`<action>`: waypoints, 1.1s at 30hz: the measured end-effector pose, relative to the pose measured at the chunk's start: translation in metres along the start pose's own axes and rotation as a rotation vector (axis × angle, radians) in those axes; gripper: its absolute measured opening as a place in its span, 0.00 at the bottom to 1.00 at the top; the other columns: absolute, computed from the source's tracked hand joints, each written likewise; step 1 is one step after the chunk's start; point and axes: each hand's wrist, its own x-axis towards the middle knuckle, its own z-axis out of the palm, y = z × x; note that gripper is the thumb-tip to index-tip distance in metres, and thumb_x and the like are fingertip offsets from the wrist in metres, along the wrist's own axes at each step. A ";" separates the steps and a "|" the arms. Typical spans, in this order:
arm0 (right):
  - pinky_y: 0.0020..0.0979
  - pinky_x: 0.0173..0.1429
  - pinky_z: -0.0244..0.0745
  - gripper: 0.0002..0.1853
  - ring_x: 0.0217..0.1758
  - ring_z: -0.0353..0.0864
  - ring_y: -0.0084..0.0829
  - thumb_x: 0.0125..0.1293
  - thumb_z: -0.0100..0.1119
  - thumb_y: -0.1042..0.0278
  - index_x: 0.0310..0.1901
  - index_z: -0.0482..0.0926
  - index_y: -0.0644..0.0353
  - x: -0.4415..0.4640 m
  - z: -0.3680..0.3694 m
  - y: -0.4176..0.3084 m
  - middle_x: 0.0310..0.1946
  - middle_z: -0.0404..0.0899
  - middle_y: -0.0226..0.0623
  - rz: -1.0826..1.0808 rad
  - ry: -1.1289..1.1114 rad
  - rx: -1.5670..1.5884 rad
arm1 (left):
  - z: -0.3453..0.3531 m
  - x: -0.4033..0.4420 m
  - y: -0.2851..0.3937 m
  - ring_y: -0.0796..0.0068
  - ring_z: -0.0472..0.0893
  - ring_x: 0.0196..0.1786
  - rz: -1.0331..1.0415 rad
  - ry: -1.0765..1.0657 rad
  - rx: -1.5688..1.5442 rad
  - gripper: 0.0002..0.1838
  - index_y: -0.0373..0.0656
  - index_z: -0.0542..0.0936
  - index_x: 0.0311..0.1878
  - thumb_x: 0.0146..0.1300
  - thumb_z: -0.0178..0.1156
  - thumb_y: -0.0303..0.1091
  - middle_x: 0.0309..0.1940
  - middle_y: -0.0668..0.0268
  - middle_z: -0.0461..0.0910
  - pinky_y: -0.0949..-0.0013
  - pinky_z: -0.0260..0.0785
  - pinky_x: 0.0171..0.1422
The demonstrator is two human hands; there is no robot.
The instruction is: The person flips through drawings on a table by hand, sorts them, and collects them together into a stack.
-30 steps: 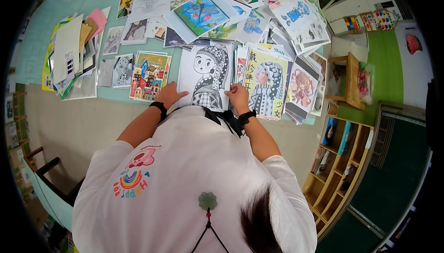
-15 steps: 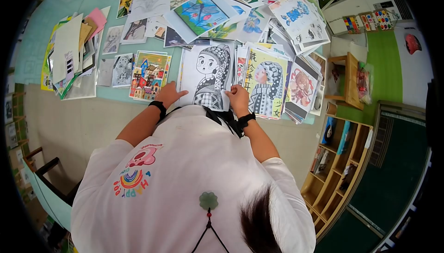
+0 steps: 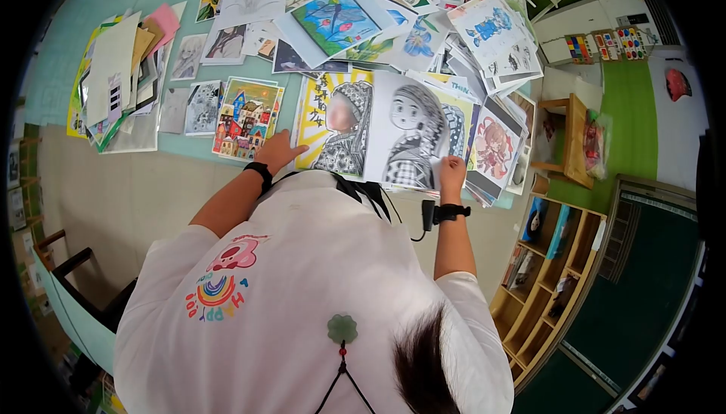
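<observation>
My right hand [image 3: 452, 173] pinches the lower right corner of a black-and-white drawing [image 3: 408, 142] of a figure with a patterned headscarf; the sheet is slightly blurred. To its left lies a drawing with yellow rays [image 3: 310, 115], a patterned figure and Chinese characters, on top of a pile. My left hand [image 3: 277, 151] rests with fingers apart at that pile's lower left edge, its outstretched finger touching the paper. Under the held sheet, another yellow drawing [image 3: 463, 110] is mostly hidden. A colourful print of houses [image 3: 246, 120] sits just beyond my left hand.
Many pictures cover the far side of the glass-topped table [image 3: 76, 6], among them a dragonfly picture [image 3: 333, 21]. A stack of papers and folders [image 3: 113, 74] stands at left. On the right are a wooden stool [image 3: 560, 138] and a wooden shelf [image 3: 541, 285].
My right hand has moved right with the black-and-white drawing, lifting it off the left pile and over the right one. The yellow-rayed drawing beneath is uncovered. My left hand stays at the pile's edge.
</observation>
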 end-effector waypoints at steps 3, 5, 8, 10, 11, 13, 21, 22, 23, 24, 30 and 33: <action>0.30 0.35 0.72 0.08 0.28 0.76 0.29 0.55 0.59 0.71 0.34 0.74 0.66 0.013 -0.033 0.026 0.25 0.77 0.37 0.027 0.044 -0.161 | 0.005 0.004 -0.007 0.48 0.78 0.39 0.017 0.006 -0.002 0.34 0.32 0.72 0.39 0.53 0.60 0.61 0.33 0.47 0.77 0.54 0.69 0.43; 0.29 0.36 0.71 0.09 0.30 0.76 0.29 0.55 0.60 0.71 0.35 0.75 0.66 0.022 -0.040 0.056 0.27 0.77 0.36 0.018 0.080 -0.204 | -0.005 0.002 0.002 0.48 0.77 0.44 -0.031 -0.072 0.006 0.34 0.31 0.71 0.42 0.54 0.59 0.61 0.38 0.45 0.76 0.55 0.69 0.48; 0.31 0.38 0.72 0.10 0.30 0.76 0.34 0.55 0.61 0.70 0.36 0.74 0.67 0.017 -0.046 0.036 0.28 0.76 0.40 0.042 0.064 -0.367 | -0.009 0.002 0.006 0.48 0.77 0.47 -0.057 -0.112 0.008 0.35 0.31 0.71 0.43 0.54 0.59 0.60 0.41 0.45 0.76 0.55 0.68 0.51; 0.35 0.39 0.72 0.10 0.30 0.76 0.39 0.56 0.60 0.69 0.36 0.74 0.67 0.014 -0.042 0.031 0.28 0.76 0.43 -0.038 0.103 -0.401 | -0.009 0.001 0.007 0.48 0.77 0.47 -0.057 -0.113 0.001 0.35 0.30 0.71 0.43 0.54 0.59 0.60 0.41 0.44 0.76 0.55 0.69 0.51; 0.37 0.39 0.72 0.11 0.30 0.77 0.42 0.56 0.60 0.69 0.36 0.73 0.67 0.013 -0.037 0.028 0.27 0.76 0.44 -0.079 0.122 -0.419 | -0.009 0.000 0.007 0.48 0.77 0.47 -0.055 -0.114 -0.006 0.35 0.30 0.71 0.43 0.54 0.59 0.60 0.41 0.44 0.76 0.56 0.69 0.51; 0.38 0.38 0.72 0.11 0.30 0.77 0.44 0.57 0.59 0.69 0.37 0.74 0.68 0.004 -0.025 -0.008 0.27 0.77 0.45 -0.412 0.277 -0.538 | -0.009 0.001 0.008 0.48 0.77 0.46 -0.056 -0.110 -0.007 0.35 0.30 0.71 0.43 0.54 0.59 0.60 0.41 0.44 0.76 0.56 0.69 0.50; 0.31 0.38 0.76 0.15 0.32 0.82 0.33 0.56 0.65 0.64 0.40 0.78 0.67 -0.063 0.094 -0.076 0.30 0.81 0.43 -0.220 -0.553 -0.233 | -0.008 -0.002 0.013 0.48 0.77 0.45 -0.068 -0.061 0.032 0.37 0.31 0.71 0.43 0.51 0.61 0.62 0.39 0.45 0.76 0.56 0.69 0.49; 0.31 0.39 0.76 0.16 0.32 0.82 0.33 0.55 0.65 0.64 0.40 0.78 0.67 -0.068 0.103 -0.082 0.30 0.81 0.43 -0.222 -0.603 -0.267 | -0.007 -0.001 0.012 0.48 0.77 0.45 -0.068 -0.059 0.031 0.37 0.31 0.71 0.43 0.51 0.61 0.62 0.39 0.45 0.76 0.56 0.69 0.49; 0.33 0.39 0.76 0.16 0.32 0.81 0.37 0.54 0.66 0.63 0.38 0.77 0.68 -0.073 0.106 -0.087 0.30 0.81 0.44 -0.228 -0.600 -0.269 | -0.006 -0.001 0.011 0.48 0.77 0.45 -0.070 -0.057 0.029 0.37 0.31 0.71 0.43 0.51 0.62 0.62 0.39 0.45 0.76 0.56 0.69 0.49; 0.35 0.40 0.75 0.15 0.33 0.80 0.39 0.54 0.66 0.63 0.37 0.77 0.67 -0.077 0.103 -0.099 0.29 0.80 0.45 -0.251 -0.605 -0.297 | -0.004 -0.001 0.010 0.48 0.77 0.45 -0.071 -0.057 0.026 0.37 0.31 0.71 0.43 0.50 0.62 0.62 0.39 0.46 0.76 0.56 0.70 0.49; 0.42 0.39 0.72 0.15 0.38 0.76 0.46 0.52 0.65 0.62 0.33 0.76 0.65 -0.085 0.099 -0.118 0.31 0.78 0.46 -0.483 -0.584 -0.534 | 0.003 0.003 0.004 0.49 0.78 0.44 -0.048 -0.031 0.052 0.39 0.32 0.71 0.44 0.50 0.61 0.65 0.39 0.47 0.77 0.55 0.70 0.47; 0.41 0.38 0.72 0.15 0.36 0.76 0.45 0.51 0.66 0.62 0.33 0.77 0.64 -0.088 0.104 -0.115 0.30 0.77 0.45 -0.559 -0.542 -0.521 | 0.003 0.002 0.003 0.49 0.78 0.44 -0.039 -0.016 0.034 0.39 0.32 0.71 0.44 0.50 0.61 0.65 0.38 0.47 0.77 0.55 0.70 0.47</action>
